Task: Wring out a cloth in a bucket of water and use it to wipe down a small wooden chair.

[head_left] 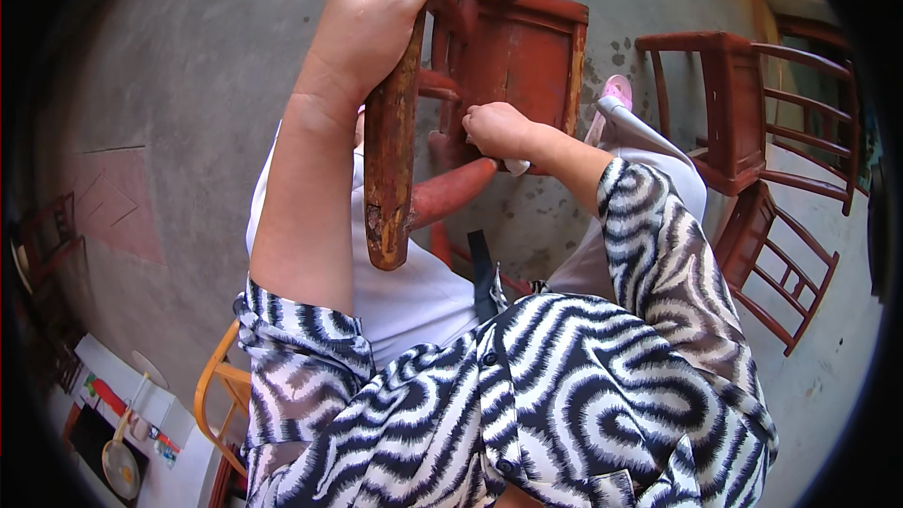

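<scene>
A red wooden chair with worn paint stands in front of me, its backrest nearest. My left hand (376, 14) is wrapped round the chair's top rail (388, 160), where bare yellowish wood shows through. Beyond the rail lies the chair's red seat (522, 52), with a scuffed right edge. My right hand (503, 132) is closed at the near part of the seat, beside the back slats. A bit of white cloth (516, 166) pokes out under that hand; most of it is hidden.
Two more red chairs, one (734, 103) and another (767, 259), are on the right. A yellow wooden chair (221, 381) is at the lower left, near a white table (188, 442) holding a pan (120, 466). Dark spots mark the grey concrete floor (207, 66).
</scene>
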### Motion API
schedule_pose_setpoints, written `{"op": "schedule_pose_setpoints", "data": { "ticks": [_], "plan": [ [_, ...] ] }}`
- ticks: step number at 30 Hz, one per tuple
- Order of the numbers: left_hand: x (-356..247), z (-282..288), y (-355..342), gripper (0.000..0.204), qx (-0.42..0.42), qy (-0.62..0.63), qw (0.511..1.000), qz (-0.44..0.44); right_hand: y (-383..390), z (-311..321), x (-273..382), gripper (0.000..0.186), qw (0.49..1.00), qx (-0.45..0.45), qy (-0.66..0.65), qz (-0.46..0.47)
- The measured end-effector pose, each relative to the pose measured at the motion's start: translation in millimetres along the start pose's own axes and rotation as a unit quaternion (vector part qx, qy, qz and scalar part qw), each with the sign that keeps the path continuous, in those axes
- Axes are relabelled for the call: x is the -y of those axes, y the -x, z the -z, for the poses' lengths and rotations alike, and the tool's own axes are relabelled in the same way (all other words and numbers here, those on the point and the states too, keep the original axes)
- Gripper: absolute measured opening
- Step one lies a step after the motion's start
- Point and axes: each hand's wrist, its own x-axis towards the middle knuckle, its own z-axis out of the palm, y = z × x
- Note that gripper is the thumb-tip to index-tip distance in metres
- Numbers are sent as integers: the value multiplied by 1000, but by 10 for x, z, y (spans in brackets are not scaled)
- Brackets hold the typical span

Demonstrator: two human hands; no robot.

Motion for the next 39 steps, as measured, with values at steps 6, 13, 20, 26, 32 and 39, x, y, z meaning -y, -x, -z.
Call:
{"op": "schedule_pose_setpoints", "data": {
  "ticks": [6,13,20,26,32,39],
  "plan": [
    [27,15,-7,53,-6,-11,1000,-10,46,-98,34,18,991,-54,-77,-98],
    [73,50,-2,53,-1,-1,1000,-12,56,72,-15,21,971,34,-188,-141],
    [26,2,8,53,3,-22,1000,-17,-4,38,78,20,991,58,-47,-112],
    [47,16,-30,52,16,0,1000,27,103,-150,-12,18,936,-210,-190,-210],
    [34,-9,-36,51,-9,-1,1000,-2,122,-124,63,14,951,-196,-118,-206],
    [-5,6,18,51,-9,-29,1000,-2,46,-71,98,15,908,-129,-283,-280]
  ]
}}
